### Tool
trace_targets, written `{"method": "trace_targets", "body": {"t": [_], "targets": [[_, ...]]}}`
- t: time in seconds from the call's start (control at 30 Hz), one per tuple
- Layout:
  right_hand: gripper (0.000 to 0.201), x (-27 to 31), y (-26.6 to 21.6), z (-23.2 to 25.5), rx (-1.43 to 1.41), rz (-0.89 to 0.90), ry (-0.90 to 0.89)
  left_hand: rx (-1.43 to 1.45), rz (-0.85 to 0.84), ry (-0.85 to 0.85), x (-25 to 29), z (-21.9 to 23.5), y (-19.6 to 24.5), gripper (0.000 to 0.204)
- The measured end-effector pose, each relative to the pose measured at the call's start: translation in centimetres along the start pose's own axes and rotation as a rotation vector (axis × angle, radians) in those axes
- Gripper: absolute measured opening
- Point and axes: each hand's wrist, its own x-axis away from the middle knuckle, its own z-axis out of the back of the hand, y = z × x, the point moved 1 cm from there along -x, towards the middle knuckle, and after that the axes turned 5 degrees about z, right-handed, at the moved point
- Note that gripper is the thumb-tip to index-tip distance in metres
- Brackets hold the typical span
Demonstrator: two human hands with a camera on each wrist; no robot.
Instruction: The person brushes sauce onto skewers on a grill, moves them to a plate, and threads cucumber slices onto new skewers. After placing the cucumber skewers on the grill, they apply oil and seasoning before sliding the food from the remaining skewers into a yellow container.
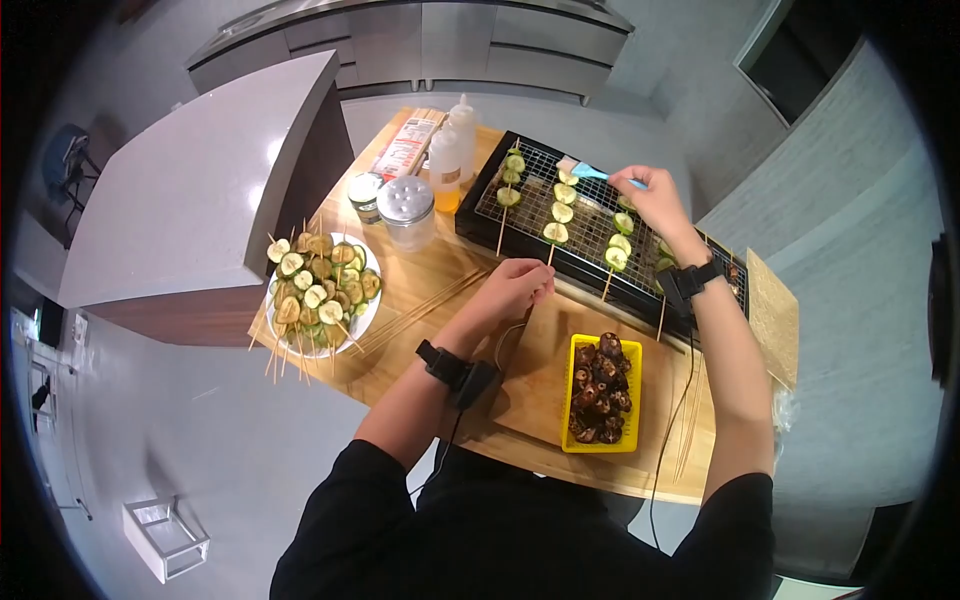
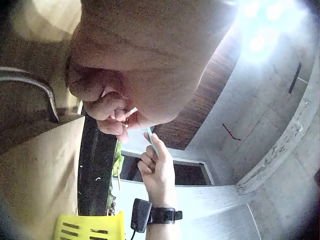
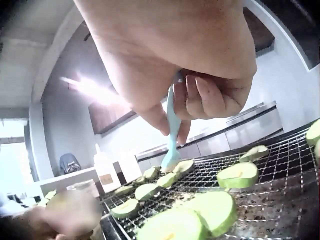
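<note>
My right hand (image 1: 655, 203) grips a light-blue basting brush (image 1: 592, 173) by its handle. In the head view the bristles touch the far slice of a skewer of green-rimmed vegetable slices (image 1: 562, 212) lying on the wire grill (image 1: 590, 205). The right wrist view shows the brush (image 3: 173, 131) pointing down onto the slices (image 3: 146, 191). At the grill's near edge, my left hand (image 1: 515, 290) pinches the stick end of that same skewer. Several more skewers (image 1: 617, 255) lie across the grate on both sides, their sticks jutting toward me.
A white plate (image 1: 374, 305) piled with skewers is at left. Shaker jar (image 1: 407, 212), small can (image 1: 366, 196) and squeeze bottles (image 1: 445, 165) stand beside the grill. A yellow basket (image 1: 629, 440) of dark, browned pieces sits on a board (image 1: 530, 400) before me. Cables trail from both wrists.
</note>
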Motion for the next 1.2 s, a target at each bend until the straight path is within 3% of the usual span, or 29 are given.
{"method": "trace_targets", "body": {"t": [0.1,0.2,0.3,0.43,0.5,0.63,0.8,0.9,1.1,1.2], "targets": [[0.024,-0.4,0.2,-0.2,0.237,-0.006,-0.053,-0.008,0.007,0.000,0.2,-0.3,0.2,0.030],[0.024,-0.6,0.1,-0.4,0.052,-0.014,0.020,-0.003,-0.002,0.004,0.1,-0.2,0.2,0.031],[0.024,-0.3,0.0,-0.1,0.189,-0.081,-0.069,0.022,0.014,0.017,-0.1,-0.3,0.0,0.034],[0.025,1.2,0.7,1.3,0.013,0.023,0.009,-0.053,0.057,0.026,0.5,-0.4,0.6,0.036],[0.025,2.9,-1.1,2.7,-0.024,0.071,0.055,-0.103,0.091,0.018,0.7,-0.5,0.8,0.036],[0.024,7.7,-4.3,6.1,-0.235,-0.160,0.147,-0.136,0.129,-0.036,0.5,-0.7,0.3,0.035],[0.020,12.4,-5.6,7.9,-0.506,-0.273,0.301,-0.227,0.099,-0.117,0.5,-1.1,0.1,0.034],[0.020,13.6,-4.9,7.4,-0.543,-0.208,0.338,-0.279,-0.029,-0.153,1.2,-1.5,0.6,0.035],[0.016,14.4,-4.3,8.2,-0.588,-0.125,0.254,-0.550,-0.062,-0.090,2.1,-2.9,0.2,0.034],[0.015,14.6,-4.3,8.6,-0.572,-0.101,0.216,-0.902,-0.165,0.033,3.0,-4.8,1.5,0.032]]}}
